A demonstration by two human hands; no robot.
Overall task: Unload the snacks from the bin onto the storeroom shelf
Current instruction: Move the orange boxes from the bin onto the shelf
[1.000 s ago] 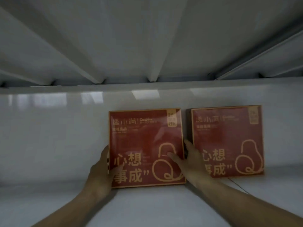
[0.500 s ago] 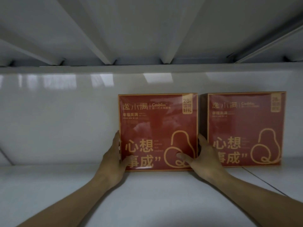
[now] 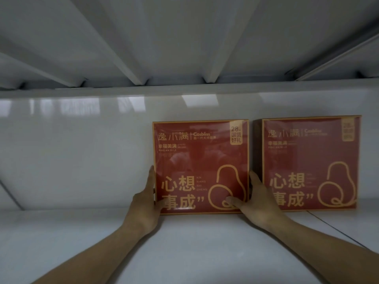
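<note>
A red snack box (image 3: 196, 158) with gold lettering stands upright on the white shelf (image 3: 102, 242), its back toward the wall. My left hand (image 3: 146, 206) grips its lower left edge, thumb on the front face. My right hand (image 3: 256, 201) grips its lower right edge, thumb pressed on the front near the pear outline. A second, identical red box (image 3: 320, 160) stands upright just to the right, a narrow gap between the two. The bin is out of view.
The glossy white back wall (image 3: 82, 150) runs behind the boxes. The ribbed underside of the shelf above (image 3: 184, 37) hangs low overhead. Bare shelf surface stretches to the left of the boxes and in front of them.
The held box has gone from tilted to upright and been set further back, next to the second box. Both hands keep their hold on its lower edges.
</note>
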